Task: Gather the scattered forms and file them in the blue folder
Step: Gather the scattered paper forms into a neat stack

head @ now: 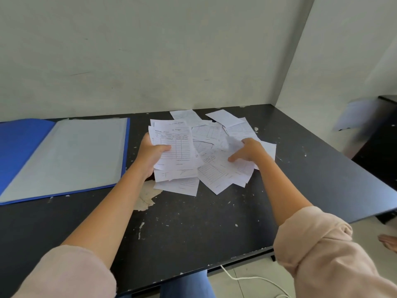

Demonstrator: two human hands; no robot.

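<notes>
Several white printed forms (217, 134) lie scattered in an overlapping heap at the middle back of the black table (193, 222). My left hand (150, 153) grips a small stack of forms (174, 145) at its left edge, thumb on top, lifted slightly over the heap. My right hand (249, 150) reaches into the heap's right side, pinching a crumpled sheet (233, 143) while its thumb points down onto the papers. The blue folder (62, 158) lies open flat at the left, a clear sleeve page showing.
A wall runs along the table's far edge and turns at the back right corner. A torn patch of tabletop (146, 196) shows near the heap's front. A white cable (253, 278) hangs below the front edge. Dark furniture (380, 136) stands at the right.
</notes>
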